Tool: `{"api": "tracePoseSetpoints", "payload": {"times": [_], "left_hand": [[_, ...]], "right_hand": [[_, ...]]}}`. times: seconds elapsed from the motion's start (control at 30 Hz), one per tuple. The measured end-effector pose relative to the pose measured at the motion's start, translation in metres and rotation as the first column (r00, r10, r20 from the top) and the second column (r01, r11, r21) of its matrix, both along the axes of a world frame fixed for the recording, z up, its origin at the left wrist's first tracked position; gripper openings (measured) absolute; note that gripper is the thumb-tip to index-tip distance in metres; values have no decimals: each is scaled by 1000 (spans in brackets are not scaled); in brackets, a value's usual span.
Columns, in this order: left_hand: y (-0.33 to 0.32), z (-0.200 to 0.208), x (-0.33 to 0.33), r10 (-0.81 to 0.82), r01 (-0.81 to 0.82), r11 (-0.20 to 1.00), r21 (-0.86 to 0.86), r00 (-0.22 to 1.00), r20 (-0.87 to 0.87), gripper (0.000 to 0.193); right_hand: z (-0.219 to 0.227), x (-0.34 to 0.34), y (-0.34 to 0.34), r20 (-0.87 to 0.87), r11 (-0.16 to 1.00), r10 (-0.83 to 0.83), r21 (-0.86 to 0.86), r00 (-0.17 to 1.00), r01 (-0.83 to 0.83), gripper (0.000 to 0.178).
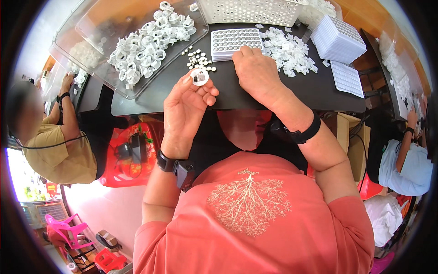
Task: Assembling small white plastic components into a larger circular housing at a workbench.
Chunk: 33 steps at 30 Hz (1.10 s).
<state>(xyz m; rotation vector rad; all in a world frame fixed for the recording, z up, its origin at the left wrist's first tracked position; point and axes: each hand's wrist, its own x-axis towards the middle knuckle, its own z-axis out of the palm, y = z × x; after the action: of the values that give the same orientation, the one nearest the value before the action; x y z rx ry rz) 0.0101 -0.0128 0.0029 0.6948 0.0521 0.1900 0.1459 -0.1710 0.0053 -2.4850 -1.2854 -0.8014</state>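
My left hand (187, 98) is raised in front of the table's near edge. Its thumb and fingers pinch a round white plastic part (200, 77) with a dark and metallic inset. My right hand (255, 73) reaches over the near right corner of a white tray (235, 32) with rows of round silver button cells. Its fingers are curled together and pointing down there; what they grip, if anything, is hidden. Between the two hands lies a loose scatter of button cells (197, 59) on the dark table (292, 93).
A clear plastic bin (132, 93) at the left holds many white ring-shaped parts (146, 50). Right of the tray lie a heap of small white pieces (292, 52), stacked white trays (340, 39) and one separate tray (346, 78). A perforated white basket (251, 13) stands behind. Co-workers sit at both sides.
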Motion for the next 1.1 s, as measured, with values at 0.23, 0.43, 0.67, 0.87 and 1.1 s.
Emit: {"api": "tracePoseSetpoints", "payload": {"times": [0.23,0.43,0.67,0.87,1.1], "left_hand": [[-5,7,7,51,-51,997,59,999,3,28],[-14,20,27,233,-231,972,43,972,-27,29],[-15,18,28,53,-53,996,-67,999,-5,30],[-14,20,29,67,-71,989,-129,997,-31,29],[-19,17,23,45,-52,989,-141,998,-52,30]], "right_hand": [[12,-12,-12,-136,997,28,74,990,-18,10],[46,-63,-8,-805,804,590,581,57,-123,9],[29,-77,-6,-733,747,647,665,210,20,6],[26,-82,-7,-665,682,717,731,210,-15,10],[24,-81,-9,-744,748,655,663,128,29,12]]}}
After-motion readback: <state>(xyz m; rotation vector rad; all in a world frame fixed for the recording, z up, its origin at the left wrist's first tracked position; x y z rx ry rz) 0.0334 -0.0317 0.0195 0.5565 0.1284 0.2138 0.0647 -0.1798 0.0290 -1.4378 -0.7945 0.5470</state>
